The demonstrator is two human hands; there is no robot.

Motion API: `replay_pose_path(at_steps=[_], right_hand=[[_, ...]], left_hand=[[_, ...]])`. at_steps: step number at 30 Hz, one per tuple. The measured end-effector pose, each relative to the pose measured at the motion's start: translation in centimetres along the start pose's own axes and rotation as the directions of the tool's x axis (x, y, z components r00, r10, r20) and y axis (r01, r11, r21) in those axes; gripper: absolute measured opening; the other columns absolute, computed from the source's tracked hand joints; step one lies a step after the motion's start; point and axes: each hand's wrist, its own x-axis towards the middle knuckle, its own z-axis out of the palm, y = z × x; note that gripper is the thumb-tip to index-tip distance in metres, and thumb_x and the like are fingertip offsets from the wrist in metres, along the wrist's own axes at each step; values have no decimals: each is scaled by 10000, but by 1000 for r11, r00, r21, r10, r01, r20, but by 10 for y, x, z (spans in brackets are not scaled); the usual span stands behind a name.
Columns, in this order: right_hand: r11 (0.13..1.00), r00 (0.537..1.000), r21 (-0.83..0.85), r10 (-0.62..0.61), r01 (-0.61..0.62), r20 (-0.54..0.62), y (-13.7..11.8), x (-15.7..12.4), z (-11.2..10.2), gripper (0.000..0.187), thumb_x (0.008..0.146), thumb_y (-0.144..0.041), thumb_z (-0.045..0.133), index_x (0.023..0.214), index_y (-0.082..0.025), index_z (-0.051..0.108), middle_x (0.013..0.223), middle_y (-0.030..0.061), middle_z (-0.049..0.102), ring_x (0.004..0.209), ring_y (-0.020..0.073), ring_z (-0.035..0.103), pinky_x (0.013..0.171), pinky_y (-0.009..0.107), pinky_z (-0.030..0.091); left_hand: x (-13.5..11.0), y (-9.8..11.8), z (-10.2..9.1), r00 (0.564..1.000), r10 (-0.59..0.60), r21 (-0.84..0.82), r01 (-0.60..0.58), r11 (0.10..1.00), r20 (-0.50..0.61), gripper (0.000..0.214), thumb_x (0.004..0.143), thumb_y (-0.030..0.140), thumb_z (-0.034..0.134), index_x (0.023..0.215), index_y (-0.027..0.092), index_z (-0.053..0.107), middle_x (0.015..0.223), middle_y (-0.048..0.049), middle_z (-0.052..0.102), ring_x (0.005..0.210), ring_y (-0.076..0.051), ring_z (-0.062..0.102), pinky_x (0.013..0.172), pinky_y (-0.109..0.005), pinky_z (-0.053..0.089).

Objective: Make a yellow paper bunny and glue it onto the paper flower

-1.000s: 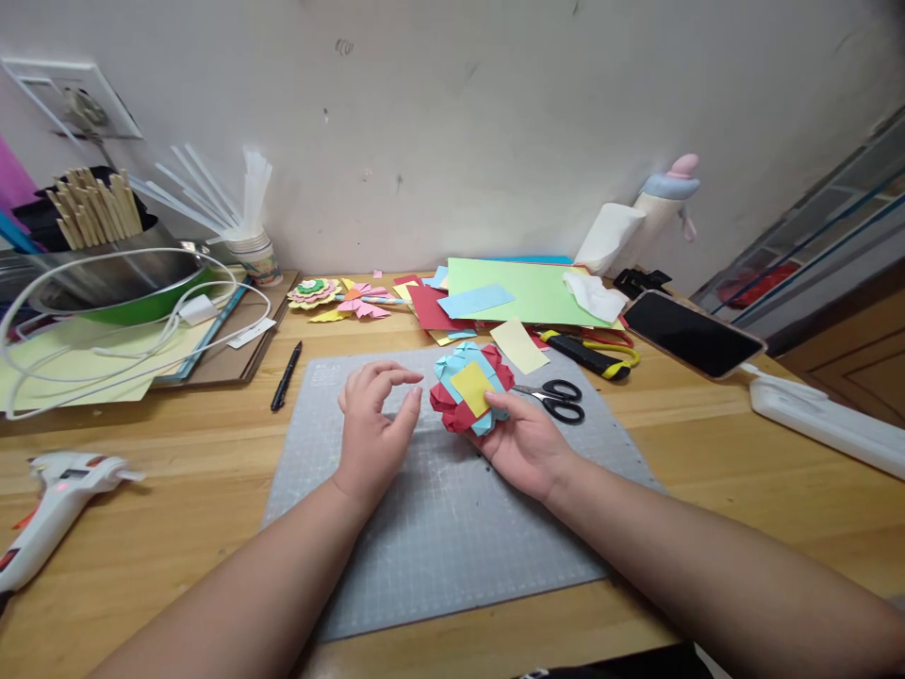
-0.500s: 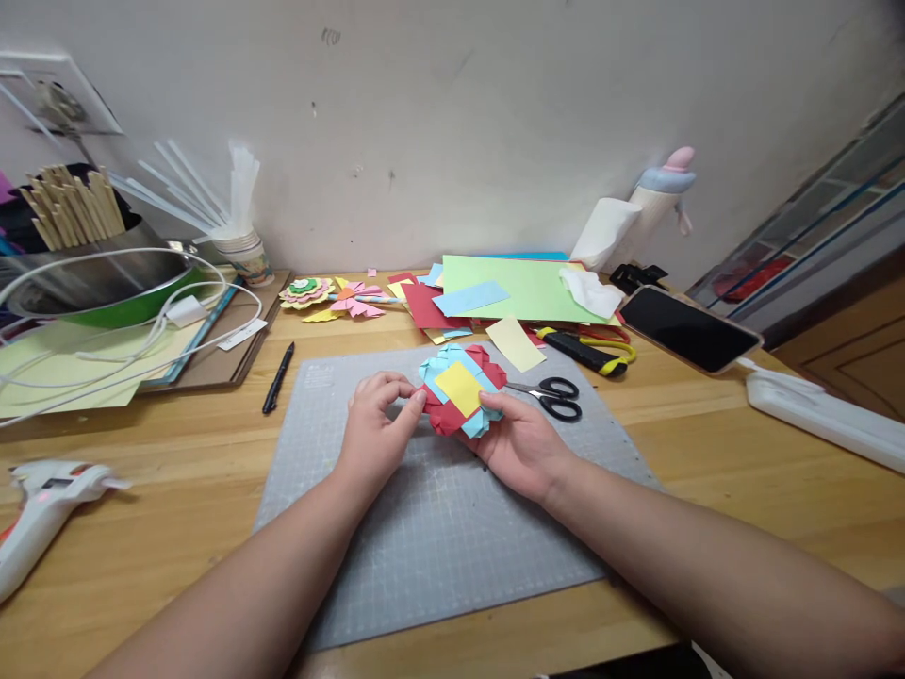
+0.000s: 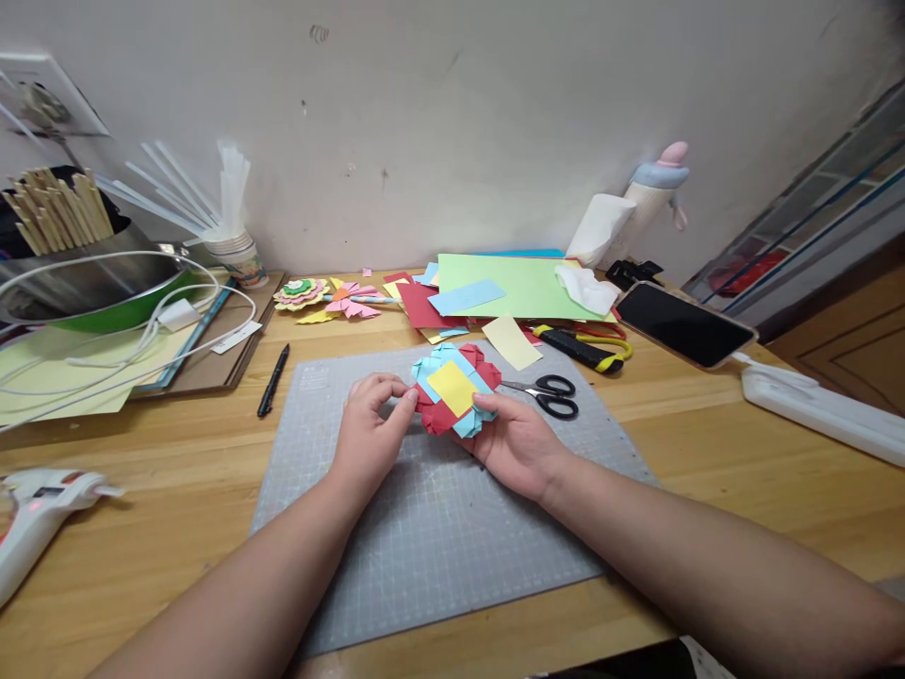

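A folded paper flower with red and light-blue petals and a yellow square at its middle is held above the grey cutting mat. My left hand pinches its left edge between thumb and fingers. From the right, my right hand grips it, thumb on top and the other fingers underneath, partly hidden. Black-handled scissors lie on the mat just beyond my right hand, blades towards the flower. A pale yellow paper piece rests at the mat's far edge.
Coloured paper sheets, finished paper flowers and pliers lie along the back. At the left are a black pen, a glue gun and a pot with wooden sticks. A phone and power strip lie right.
The camera view has shifted slightly, so most things sit a little further left. Both hands keep their hold on the paper flower, with no other clear change.
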Motion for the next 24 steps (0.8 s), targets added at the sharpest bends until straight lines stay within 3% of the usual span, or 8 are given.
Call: replay_pose_path(at_steps=[9,14,24], right_hand=[[1000,1000,-17,-2,2,12,0,-1,1,286,774,-109,625,1051,-145,685,1037,87,744,868,196,685,756,307,551],[1000,1000,10,5,-4,-11,-1,-1,4,255,866,-217,554,1077,-138,674,1106,102,728,929,218,681,791,349,562],[1000,1000,22,17,-16,-25,-2,-2,5,265,891,-227,523,1099,-140,662,1131,102,718,914,217,682,764,357,569]], left_hand=[[3,-3,0,1000,-12,5,12,1000,-4,211,850,355,548,736,216,659,893,-41,652,954,-224,583,913,-381,401],[2,-3,-1,1000,-16,0,16,1000,-4,207,849,352,547,733,218,652,891,-42,649,952,-226,583,906,-388,408],[2,-2,0,1000,-11,-21,11,1000,-18,220,862,358,540,717,218,628,880,-39,645,941,-224,582,905,-396,419]])
